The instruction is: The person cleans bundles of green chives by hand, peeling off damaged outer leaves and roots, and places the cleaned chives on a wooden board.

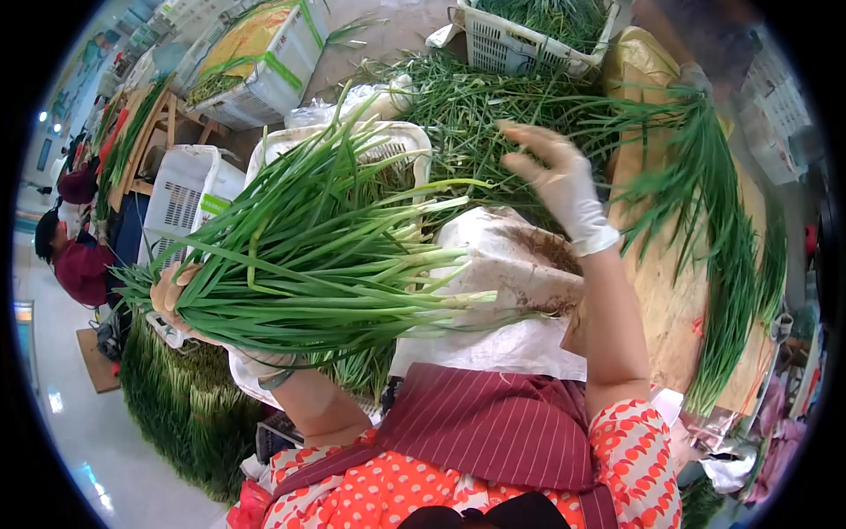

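Observation:
A large bunch of garlic chives (344, 256) lies across my gloved left hand (176, 295), whose fingers curl round its leafy end at the left. The pale stem ends point right, and the leaves hide part of this hand. Raised above a heap of loose green leaves (493, 115), my gloved right hand (551, 181) holds nothing, its fingers apart. Below that hand a soiled white cloth (476, 331) covers my lap. A white basket (410, 137) stands partly hidden behind the bunch.
On the right, a wooden board (652, 291) carries long chives (718, 326); another person's gloved hand (696, 78) is at their upper end. White crates (507, 48) stand behind. Tied bundles of chives (189, 410) stand at lower left. Other people (84, 269) are farther left.

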